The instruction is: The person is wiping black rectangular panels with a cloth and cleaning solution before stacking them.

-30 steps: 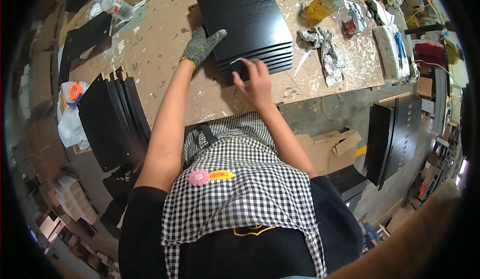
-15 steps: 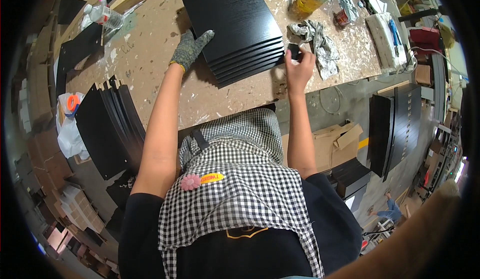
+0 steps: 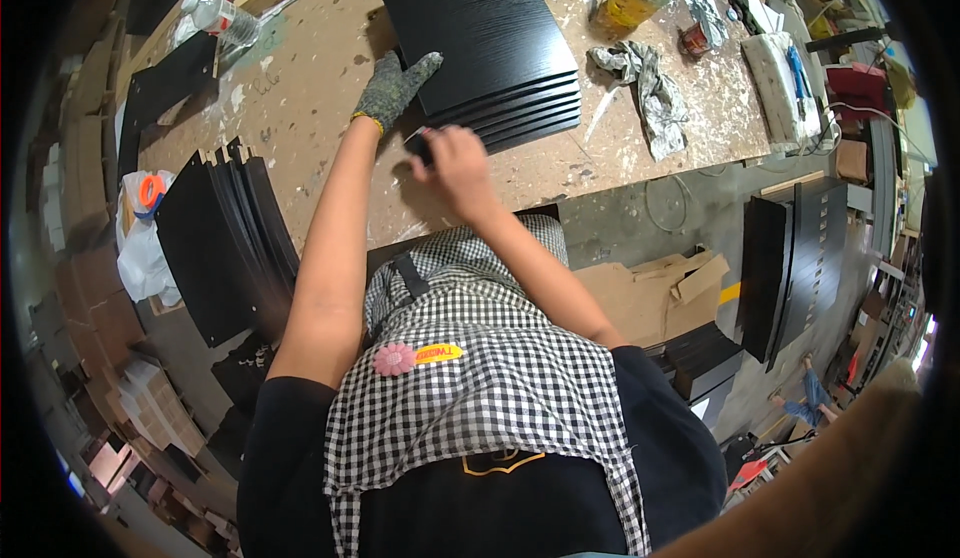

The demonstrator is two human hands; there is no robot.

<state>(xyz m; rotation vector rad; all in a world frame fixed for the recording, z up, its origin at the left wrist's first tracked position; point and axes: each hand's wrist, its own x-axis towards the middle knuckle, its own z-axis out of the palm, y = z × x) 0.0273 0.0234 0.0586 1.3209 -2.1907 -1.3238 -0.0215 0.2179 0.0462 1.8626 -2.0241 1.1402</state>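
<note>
A stack of several black wood-grain boards point(image 3: 480, 38) lies on the workbench, its near edges stepped like a fan. My left hand point(image 3: 393, 90), in a grey knitted glove, grips the stack's left edge, thumb over the top board and fingers down along the side. At the near left corner of the stack, my bare right hand point(image 3: 458, 170) is closed around a small black block point(image 3: 421, 146). Fingers partly cover the block, so its exact kind is unclear.
On the paint-spattered workbench point(image 3: 300, 88) stand a bottle of yellow liquid point(image 3: 636, 0), a stained rag point(image 3: 655, 108), a small red can point(image 3: 697, 38) and a clear bottle point(image 3: 222, 18). Upright black panels point(image 3: 215, 248) lean at the left; more black panels point(image 3: 795, 258) stand right.
My right hand has moved left with the black block, from the stack's near right corner to its near left corner. The left hand still grips the left edge.
</note>
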